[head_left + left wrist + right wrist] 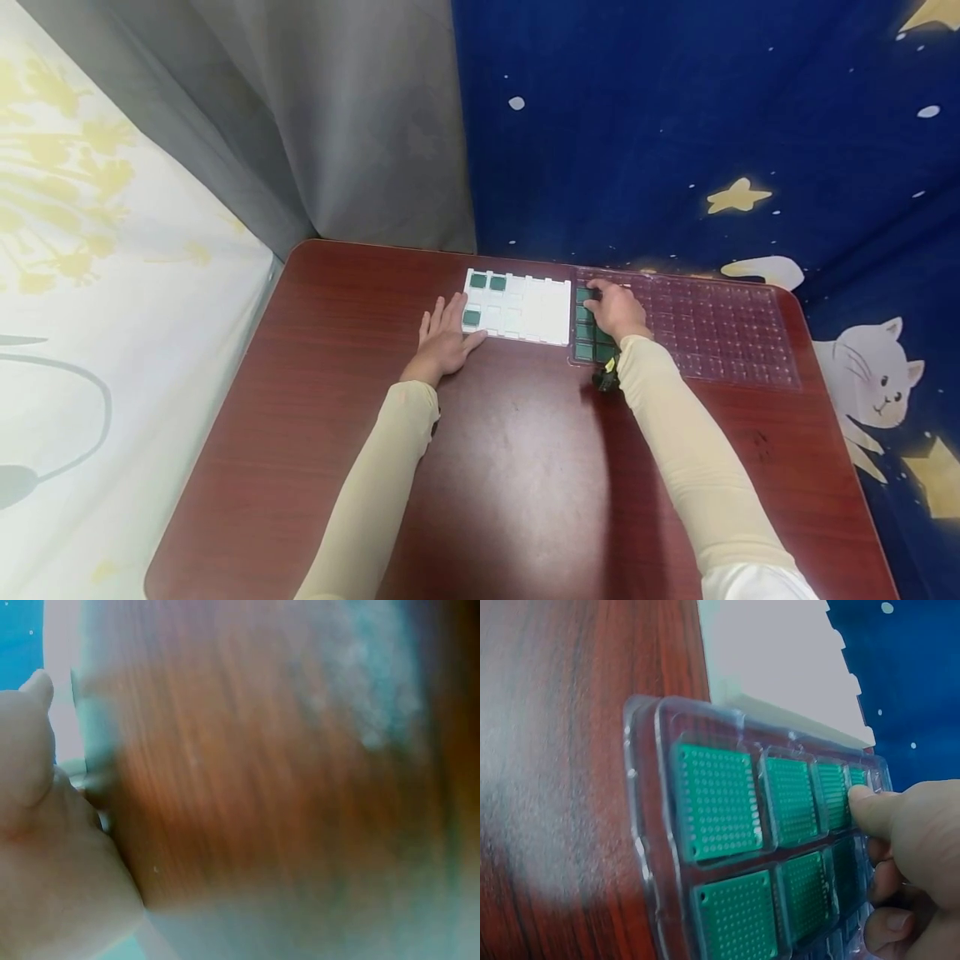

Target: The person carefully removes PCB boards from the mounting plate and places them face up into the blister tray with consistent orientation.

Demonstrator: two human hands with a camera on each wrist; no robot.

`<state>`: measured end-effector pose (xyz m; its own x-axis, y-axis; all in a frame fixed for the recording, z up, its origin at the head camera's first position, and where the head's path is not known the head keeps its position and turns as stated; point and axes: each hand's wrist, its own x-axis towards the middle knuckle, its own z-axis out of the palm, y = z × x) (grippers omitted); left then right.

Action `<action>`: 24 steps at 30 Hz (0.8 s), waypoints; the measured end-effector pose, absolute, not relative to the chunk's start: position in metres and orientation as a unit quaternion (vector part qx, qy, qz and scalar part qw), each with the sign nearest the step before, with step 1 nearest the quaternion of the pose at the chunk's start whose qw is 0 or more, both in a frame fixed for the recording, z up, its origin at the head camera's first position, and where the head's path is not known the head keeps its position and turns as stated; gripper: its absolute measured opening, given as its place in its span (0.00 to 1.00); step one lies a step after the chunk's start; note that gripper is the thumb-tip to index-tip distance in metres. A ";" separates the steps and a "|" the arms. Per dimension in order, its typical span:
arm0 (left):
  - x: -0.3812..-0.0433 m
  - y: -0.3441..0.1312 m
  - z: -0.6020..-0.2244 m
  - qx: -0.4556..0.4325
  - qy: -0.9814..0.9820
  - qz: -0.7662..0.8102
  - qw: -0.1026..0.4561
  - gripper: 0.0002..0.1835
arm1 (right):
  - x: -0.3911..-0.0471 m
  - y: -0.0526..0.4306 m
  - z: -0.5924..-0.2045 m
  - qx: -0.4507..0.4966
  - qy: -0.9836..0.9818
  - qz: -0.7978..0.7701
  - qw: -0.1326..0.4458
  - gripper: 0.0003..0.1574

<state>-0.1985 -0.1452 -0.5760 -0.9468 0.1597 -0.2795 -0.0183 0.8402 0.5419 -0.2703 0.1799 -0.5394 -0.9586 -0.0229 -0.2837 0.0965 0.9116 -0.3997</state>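
Note:
My left hand [447,343] rests with fingers spread along the left end of a white slotted tray [543,308]; its thumb lies at the front edge. Three green perforated circuit boards, one of them at the lower left [471,318], sit in the white tray. My right hand [618,311] reaches into a clear plastic blister tray [720,333] with green circuit boards [720,802] in its left pockets. The right thumb [870,806] touches a board near the far end, the index finger is beyond it, and the other fingers are curled. I cannot tell whether they grip that board.
Both trays lie side by side near the back edge of a reddish-brown wooden table [510,475]. Behind it hang a grey curtain [375,125] and a dark blue curtain [622,150] with stars. A small black device [606,377] is at the right wrist.

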 end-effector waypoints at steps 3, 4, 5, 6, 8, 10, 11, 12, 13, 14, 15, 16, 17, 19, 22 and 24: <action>-0.198 -0.145 -0.576 0.035 0.946 0.279 0.159 0.47 | -0.270 0.179 -0.539 0.019 0.967 -0.216 0.138 0.29; -0.198 -0.145 -0.576 0.035 0.947 0.277 0.159 0.47 | -0.270 0.178 -0.539 0.019 0.966 -0.218 0.135 0.29; -0.198 -0.145 -0.577 0.034 0.948 0.274 0.160 0.47 | -0.270 0.178 -0.538 0.020 0.966 -0.222 0.132 0.29; -0.199 -0.145 -0.577 0.034 0.948 0.273 0.160 0.47 | -0.269 0.177 -0.537 0.020 0.966 -0.224 0.130 0.28; -0.199 -0.145 -0.578 0.032 0.949 0.269 0.162 0.47 | -0.269 0.174 -0.536 0.020 0.966 -0.228 0.123 0.27; -0.200 -0.145 -0.579 0.032 0.949 0.267 0.163 0.47 | -0.268 0.171 -0.534 0.020 0.964 -0.238 0.114 0.26; -0.201 -0.145 -0.580 0.031 0.949 0.267 0.164 0.47 | -0.268 0.169 -0.534 0.019 0.964 -0.243 0.109 0.26; -0.201 -0.144 -0.580 0.032 0.949 0.268 0.165 0.47 | -0.267 0.166 -0.533 0.019 0.962 -0.251 0.104 0.26; -0.201 -0.144 -0.581 0.031 0.948 0.269 0.165 0.47 | -0.268 0.163 -0.532 0.016 0.961 -0.259 0.097 0.26; -0.202 -0.144 -0.582 0.030 0.948 0.270 0.165 0.47 | -0.268 0.160 -0.531 0.013 0.959 -0.267 0.091 0.26; -0.202 -0.144 -0.582 0.030 0.948 0.270 0.166 0.48 | -0.268 0.156 -0.531 0.010 0.957 -0.277 0.086 0.26; -0.202 -0.144 -0.583 0.029 0.948 0.270 0.167 0.48 | -0.269 0.152 -0.531 0.006 0.955 -0.284 0.080 0.26; -0.202 -0.144 -0.583 0.029 0.948 0.269 0.167 0.48 | -0.269 0.148 -0.531 0.002 0.954 -0.292 0.076 0.25; -0.202 -0.144 -0.584 0.027 0.948 0.268 0.167 0.49 | -0.271 0.140 -0.531 -0.006 0.950 -0.305 0.071 0.24; -0.201 -0.144 -0.582 0.025 0.949 0.268 0.165 0.50 | -0.271 0.127 -0.531 -0.010 0.943 -0.326 0.072 0.23; -0.200 -0.143 -0.581 0.023 0.948 0.272 0.163 0.51 | -0.270 0.120 -0.531 -0.011 0.938 -0.338 0.074 0.23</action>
<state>-0.2001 -0.1431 -0.5806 -0.9455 0.1331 -0.2971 -0.0447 0.8509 0.5234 -0.2702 0.1195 -0.5310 -0.9889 -0.0699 -0.1314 0.0300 0.7712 -0.6359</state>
